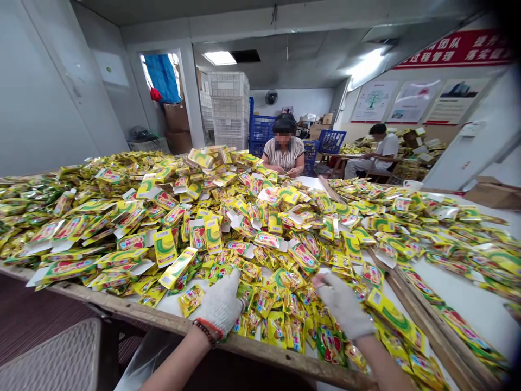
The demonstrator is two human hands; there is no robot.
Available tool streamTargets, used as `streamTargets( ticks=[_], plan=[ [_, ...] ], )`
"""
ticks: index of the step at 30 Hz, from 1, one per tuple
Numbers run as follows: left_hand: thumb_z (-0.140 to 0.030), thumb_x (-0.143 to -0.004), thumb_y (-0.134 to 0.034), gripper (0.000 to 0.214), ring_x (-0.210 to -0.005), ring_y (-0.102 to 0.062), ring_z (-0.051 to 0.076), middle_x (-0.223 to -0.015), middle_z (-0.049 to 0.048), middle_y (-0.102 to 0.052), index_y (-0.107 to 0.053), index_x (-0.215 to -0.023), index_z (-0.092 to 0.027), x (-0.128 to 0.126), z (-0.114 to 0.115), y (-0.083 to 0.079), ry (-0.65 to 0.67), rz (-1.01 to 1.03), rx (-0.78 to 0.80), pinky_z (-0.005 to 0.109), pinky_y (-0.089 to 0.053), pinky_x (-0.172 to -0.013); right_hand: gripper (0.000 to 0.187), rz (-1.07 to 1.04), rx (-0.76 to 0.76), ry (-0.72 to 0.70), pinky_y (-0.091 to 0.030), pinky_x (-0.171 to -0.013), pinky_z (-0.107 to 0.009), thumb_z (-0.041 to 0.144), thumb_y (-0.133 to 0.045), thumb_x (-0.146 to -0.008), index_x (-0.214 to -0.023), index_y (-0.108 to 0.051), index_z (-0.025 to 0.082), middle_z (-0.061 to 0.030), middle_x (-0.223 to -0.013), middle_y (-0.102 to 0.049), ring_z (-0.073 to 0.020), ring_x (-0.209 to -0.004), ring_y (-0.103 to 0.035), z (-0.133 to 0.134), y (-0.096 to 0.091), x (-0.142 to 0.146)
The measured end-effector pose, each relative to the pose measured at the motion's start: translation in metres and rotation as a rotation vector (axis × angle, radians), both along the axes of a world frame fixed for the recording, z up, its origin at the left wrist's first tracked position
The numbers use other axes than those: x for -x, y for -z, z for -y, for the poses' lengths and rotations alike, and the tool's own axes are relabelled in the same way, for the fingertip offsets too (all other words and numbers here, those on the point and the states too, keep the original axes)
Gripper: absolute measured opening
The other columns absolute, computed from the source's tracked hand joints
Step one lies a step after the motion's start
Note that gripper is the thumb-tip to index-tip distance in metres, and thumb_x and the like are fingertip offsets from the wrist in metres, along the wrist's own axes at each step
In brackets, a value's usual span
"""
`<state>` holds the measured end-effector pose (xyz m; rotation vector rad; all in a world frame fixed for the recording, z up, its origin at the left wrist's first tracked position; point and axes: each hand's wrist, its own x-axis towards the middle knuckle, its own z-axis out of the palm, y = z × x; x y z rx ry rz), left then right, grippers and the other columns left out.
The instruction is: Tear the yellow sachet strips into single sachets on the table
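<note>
My left hand (220, 307), in a white knitted glove with an orange cuff edge, rests low among small yellow candy-like packets (277, 328) near the table's front edge. Its fingers point forward, partly lost against the packets, and I see nothing gripped in it. To the right, my right hand (345, 309) wears a similar glove with bare fingertips showing. It reaches over the packets with fingers loosely stretched and slightly blurred, holding nothing visible. Between and beyond both hands lie flat yellow-green cartons (165, 247), many with white flaps standing out.
A wooden rail (423, 304) divides the table on the right, with more cartons beyond it. A person (284, 146) sits across the pile; another person (378, 152) sits farther back. White crates (230, 103) are stacked behind. A grey chair (61, 358) stands lower left.
</note>
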<state>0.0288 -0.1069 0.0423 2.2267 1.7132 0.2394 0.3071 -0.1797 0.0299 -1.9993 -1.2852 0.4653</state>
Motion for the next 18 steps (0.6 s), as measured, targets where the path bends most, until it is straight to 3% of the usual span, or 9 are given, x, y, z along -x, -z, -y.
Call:
streamTargets(
  ticks=[3,6,9,13,15,18],
  plan=[
    [-0.020,-0.078,-0.060,0.051,-0.115,-0.060,0.028,-0.121,0.0145,-0.066,-0.052,-0.129,-0.018,-0.006,-0.003,0.003,0.004,0.038,0.002,0.036,-0.044,-0.093,0.024,0.067,0.040,0.018,-0.043,-0.074,-0.035,0.044,-0.063,-0.073,-0.070,-0.060,0.020,-0.0076,-0.082,-0.063,-0.0246,-0.080,-0.058,-0.033,0.014,0.025],
    [-0.023,-0.079,-0.060,0.027,-0.104,-0.063,0.025,-0.108,0.0088,-0.069,-0.063,-0.105,-0.020,0.000,-0.003,0.003,0.046,0.117,-0.010,0.033,-0.046,-0.089,0.016,0.086,0.028,0.034,-0.042,-0.080,-0.036,0.033,-0.066,-0.069,-0.072,-0.056,0.020,-0.0088,-0.093,-0.061,-0.0252,-0.090,-0.057,-0.040,0.019,0.028],
    [-0.029,-0.085,-0.053,0.018,-0.103,-0.062,0.021,-0.104,0.0048,-0.069,-0.062,-0.099,-0.021,0.007,0.000,0.007,0.045,0.257,-0.010,0.029,-0.046,-0.090,0.013,0.033,0.005,0.006,-0.044,-0.079,-0.033,0.033,-0.057,-0.075,-0.073,-0.051,0.022,-0.0056,-0.085,-0.061,-0.0228,-0.086,-0.057,-0.027,0.019,0.028],
    [-0.036,-0.087,-0.050,0.031,-0.104,-0.062,0.022,-0.103,0.0054,-0.069,-0.061,-0.110,-0.017,-0.001,0.007,0.016,-0.010,0.703,0.200,0.031,-0.048,-0.091,0.021,-0.158,0.053,-0.137,-0.045,-0.055,-0.027,0.043,-0.048,-0.081,-0.072,-0.048,0.024,0.0021,-0.061,-0.056,-0.0174,-0.058,-0.057,-0.002,0.016,0.043],
    [-0.039,-0.086,-0.051,0.034,-0.098,-0.063,0.022,-0.098,0.0050,-0.070,-0.063,-0.108,-0.016,-0.009,0.011,0.018,0.039,0.822,0.328,0.032,-0.050,-0.088,0.020,-0.252,0.069,-0.241,-0.044,-0.050,-0.025,0.041,-0.047,-0.080,-0.075,-0.053,0.023,0.0032,-0.060,-0.058,-0.0153,-0.051,-0.055,0.007,0.012,0.056],
    [-0.046,-0.086,-0.051,0.037,-0.084,-0.063,0.020,-0.084,0.0043,-0.069,-0.067,-0.095,-0.014,-0.020,0.019,0.014,0.171,0.882,0.483,0.031,-0.051,-0.078,0.012,-0.263,0.041,-0.336,-0.044,-0.057,-0.025,0.031,-0.054,-0.075,-0.069,-0.058,0.022,0.0017,-0.063,-0.061,-0.0151,-0.059,-0.055,0.010,0.002,0.070]
  ],
)
